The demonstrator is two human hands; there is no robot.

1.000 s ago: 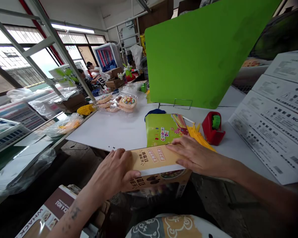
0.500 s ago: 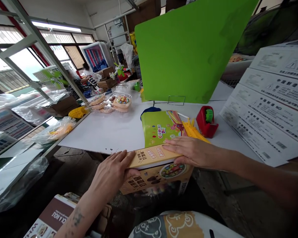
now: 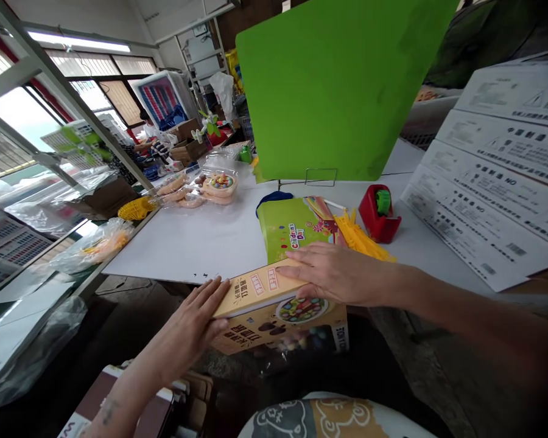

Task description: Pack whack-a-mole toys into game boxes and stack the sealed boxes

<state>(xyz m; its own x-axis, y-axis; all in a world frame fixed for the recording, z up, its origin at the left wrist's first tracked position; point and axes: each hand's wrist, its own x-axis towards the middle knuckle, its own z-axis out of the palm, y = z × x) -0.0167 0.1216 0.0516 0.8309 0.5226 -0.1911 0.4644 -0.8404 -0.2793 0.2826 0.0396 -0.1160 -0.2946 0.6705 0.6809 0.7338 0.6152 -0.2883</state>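
Note:
A tan cardboard toy box (image 3: pixel 274 316) with dark Chinese lettering and a picture of coloured balls stands tilted at the table's near edge, above my lap. My left hand (image 3: pixel 189 322) grips its left end, fingers over the top edge and thumb against the side facing me. Across the top's right part lies my right hand (image 3: pixel 335 277), its thumb bent down over the near edge. The top flap looks closed down. Clear plastic with coloured balls behind it shows low on the near side. Just beyond the box is a green "Children's Day" bag (image 3: pixel 296 228).
A red tape dispenser (image 3: pixel 379 213) and yellow strips (image 3: pixel 360 237) lie right of the bag. White cartons (image 3: pixel 493 164) stack at right; a green board (image 3: pixel 342 91) stands behind. Plastic-wrapped toys (image 3: pixel 219 185) sit on the white table (image 3: pixel 159 243). More boxes (image 3: pixel 132 407) are at lower left.
Both hands and the box have shifted left in the view. My right hand has slid further left along the top of the box. The view has turned slightly.

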